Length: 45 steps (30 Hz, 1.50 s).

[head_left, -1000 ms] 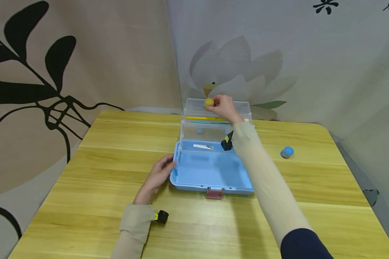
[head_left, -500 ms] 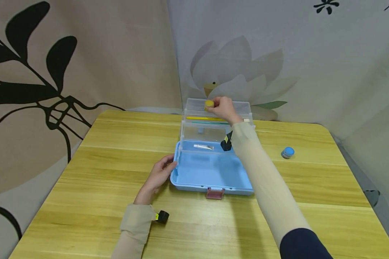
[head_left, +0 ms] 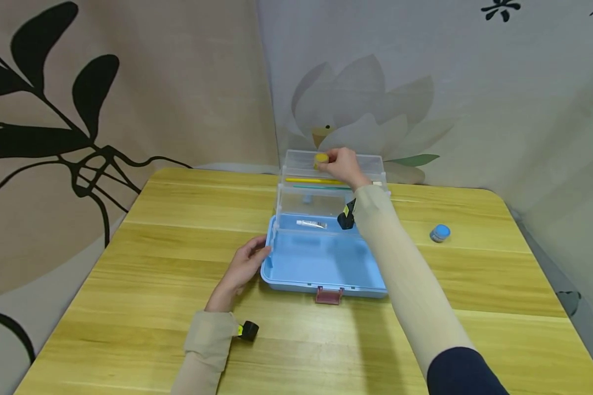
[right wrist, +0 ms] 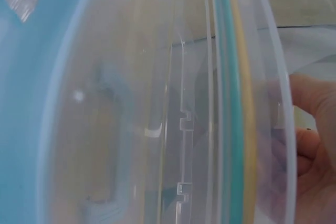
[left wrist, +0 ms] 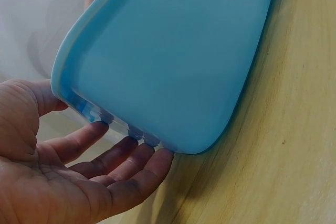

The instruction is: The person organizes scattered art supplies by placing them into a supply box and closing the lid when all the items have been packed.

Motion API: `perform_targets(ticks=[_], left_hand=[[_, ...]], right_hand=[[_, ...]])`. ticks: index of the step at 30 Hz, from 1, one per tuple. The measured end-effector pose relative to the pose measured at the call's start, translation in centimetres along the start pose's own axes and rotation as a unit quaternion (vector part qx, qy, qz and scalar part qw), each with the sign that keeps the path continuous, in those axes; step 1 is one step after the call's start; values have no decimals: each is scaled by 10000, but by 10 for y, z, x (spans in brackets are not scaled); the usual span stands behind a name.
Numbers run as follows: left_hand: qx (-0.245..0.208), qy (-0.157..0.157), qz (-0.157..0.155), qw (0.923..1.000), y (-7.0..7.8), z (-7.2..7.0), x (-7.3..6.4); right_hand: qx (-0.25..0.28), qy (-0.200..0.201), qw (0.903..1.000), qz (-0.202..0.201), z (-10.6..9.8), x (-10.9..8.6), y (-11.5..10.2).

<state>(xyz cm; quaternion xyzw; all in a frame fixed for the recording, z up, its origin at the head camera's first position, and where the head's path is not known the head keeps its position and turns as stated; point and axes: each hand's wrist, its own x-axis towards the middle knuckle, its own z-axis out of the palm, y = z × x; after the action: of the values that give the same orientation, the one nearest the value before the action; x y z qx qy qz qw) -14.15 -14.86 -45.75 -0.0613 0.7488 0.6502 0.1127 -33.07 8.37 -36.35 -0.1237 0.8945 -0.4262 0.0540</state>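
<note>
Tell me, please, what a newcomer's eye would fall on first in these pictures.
Probably the open light-blue box, near the middle of the wooden table, with the left hand at its left side. Next, the small yellow item the right hand pinches at the clear topmost tray. The big black plant print on the left of the backdrop also stands out.

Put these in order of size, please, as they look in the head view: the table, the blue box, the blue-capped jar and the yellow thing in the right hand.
1. Table
2. Blue box
Unsure: blue-capped jar and yellow thing; the fingers partly cover the latter, also farther away.
</note>
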Motion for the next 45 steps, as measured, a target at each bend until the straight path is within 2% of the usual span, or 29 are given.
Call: perform_targets(ticks=[9, 21, 33, 39, 45], left_hand=[[37, -14, 59, 10000, 0, -1, 0], [-34, -33, 70, 10000, 1, -2, 0], [-92, -53, 119, 9999, -1, -3, 1], [8, -33, 70, 10000, 0, -2, 0], [17, -19, 41, 10000, 0, -1, 0]], right_hand=[[71, 79, 9996, 251, 0, 1, -3], [68, 284, 9994, 181, 2, 4, -4], [160, 245, 9987, 425, 1, 5, -5], [191, 186, 9990, 372, -1, 5, -4], [392, 271, 9988, 74, -9, 0, -2]])
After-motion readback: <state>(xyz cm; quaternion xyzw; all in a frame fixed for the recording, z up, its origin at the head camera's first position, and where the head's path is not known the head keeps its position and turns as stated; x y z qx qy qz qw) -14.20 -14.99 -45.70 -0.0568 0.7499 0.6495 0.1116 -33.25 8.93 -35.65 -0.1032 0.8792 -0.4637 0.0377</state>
